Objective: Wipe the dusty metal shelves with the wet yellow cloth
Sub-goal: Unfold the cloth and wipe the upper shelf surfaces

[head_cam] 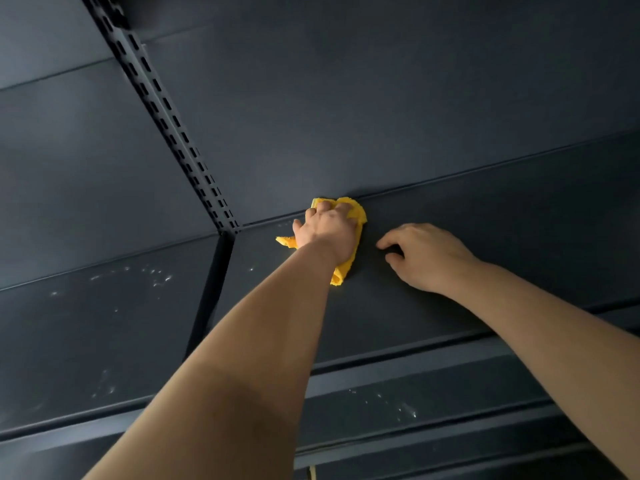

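Fingers point(325, 205) of the left hand point(325, 232) curl round and clutch the crumpled yellow cloth point(358, 216), pressed to the dark grey metal shelf point(502, 216) close against its back edge; the right hand point(426, 258) rests just beside it on the same shelf, fingers loosely bent, holding nothing. To the left rises a black slotted metal upright point(166, 112) (pale specks point(156, 273) dot the neighbouring shelf panel point(69, 334)).

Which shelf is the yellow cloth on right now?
The shelf right of the slotted upright, where the left hand grips the yellow cloth near the back edge. The speckled left shelf and lower shelf bear none.
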